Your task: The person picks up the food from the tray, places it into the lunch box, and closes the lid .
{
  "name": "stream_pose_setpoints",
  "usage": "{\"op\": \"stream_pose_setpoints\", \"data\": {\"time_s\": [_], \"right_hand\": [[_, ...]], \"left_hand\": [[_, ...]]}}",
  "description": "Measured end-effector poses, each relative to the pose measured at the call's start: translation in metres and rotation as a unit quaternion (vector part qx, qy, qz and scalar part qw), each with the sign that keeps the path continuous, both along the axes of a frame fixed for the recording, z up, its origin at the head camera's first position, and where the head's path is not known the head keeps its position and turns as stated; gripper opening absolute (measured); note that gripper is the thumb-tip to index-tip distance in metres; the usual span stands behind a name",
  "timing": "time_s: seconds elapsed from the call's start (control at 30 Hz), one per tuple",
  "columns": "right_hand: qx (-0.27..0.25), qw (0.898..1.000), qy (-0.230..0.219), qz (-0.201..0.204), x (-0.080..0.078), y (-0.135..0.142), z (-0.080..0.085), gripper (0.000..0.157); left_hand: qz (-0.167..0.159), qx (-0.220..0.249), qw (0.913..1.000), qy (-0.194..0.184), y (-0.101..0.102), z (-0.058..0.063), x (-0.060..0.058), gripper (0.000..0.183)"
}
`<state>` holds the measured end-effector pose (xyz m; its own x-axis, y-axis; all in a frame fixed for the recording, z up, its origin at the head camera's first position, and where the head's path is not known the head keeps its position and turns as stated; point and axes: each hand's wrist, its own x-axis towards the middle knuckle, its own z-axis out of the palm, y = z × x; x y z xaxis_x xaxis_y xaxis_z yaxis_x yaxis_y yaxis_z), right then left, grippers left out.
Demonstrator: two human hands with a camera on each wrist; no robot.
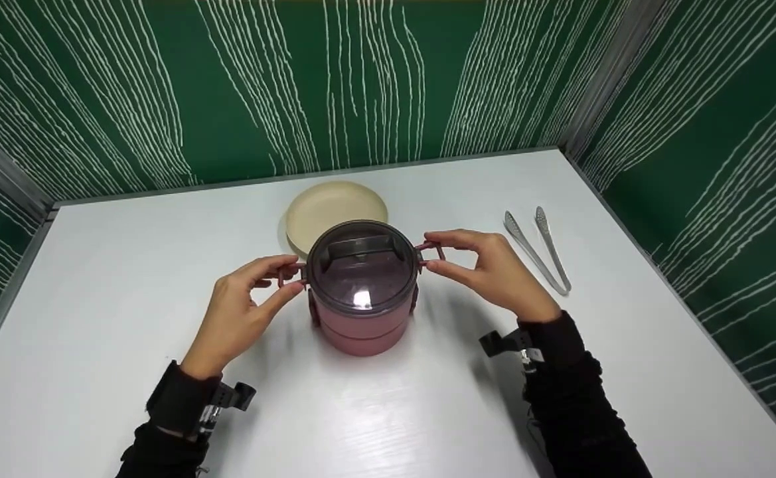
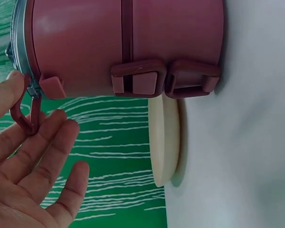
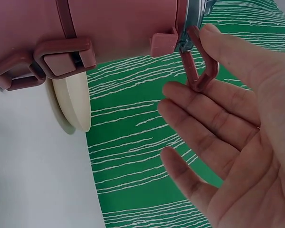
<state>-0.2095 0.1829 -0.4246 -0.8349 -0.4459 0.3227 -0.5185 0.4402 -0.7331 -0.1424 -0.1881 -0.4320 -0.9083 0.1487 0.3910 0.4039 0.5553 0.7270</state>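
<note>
A pink stacked lunch box [image 1: 361, 332] stands upright on the white table, its dark see-through lid [image 1: 361, 279] on top. My left hand [image 1: 238, 305] pinches the left lid clasp [image 2: 26, 114] between thumb and fingers; that clasp is swung out from the side. On the other side my right hand [image 1: 494, 269] holds the right lid clasp [image 3: 204, 71] the same way, also swung out. Lower down, the side clasps [image 2: 137, 78] of the tiers lie flat against the wall. The lid's grey handle [image 1: 361, 247] lies across its top.
Behind the lunch box sits a cream plate [image 1: 334, 199], partly covered by it in the head view. Metal tongs [image 1: 540, 255] lie spread on the right of the table [image 1: 129, 265]. Green walls [image 1: 427, 79] with white lines border the back and sides.
</note>
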Motion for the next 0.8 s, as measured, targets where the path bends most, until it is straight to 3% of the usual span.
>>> {"op": "stream_pose_setpoints", "data": {"time_s": [0.33, 0.6, 0.8], "right_hand": [[0.015, 1.0, 0.0, 0.006, -0.002, 0.0, -0.004, 0.041], [0.034, 0.999, -0.022, 0.023, -0.004, -0.002, -0.01, 0.036], [0.018, 0.999, -0.025, 0.038, -0.005, -0.005, -0.012, 0.036]], "left_hand": [[0.0, 0.014, 0.9995, -0.029, 0.0, -0.007, 0.0, 0.036], [-0.015, 0.092, 0.9935, -0.065, 0.005, -0.02, -0.002, 0.037], [-0.037, 0.139, 0.9868, -0.075, 0.009, -0.026, -0.004, 0.041]]}}
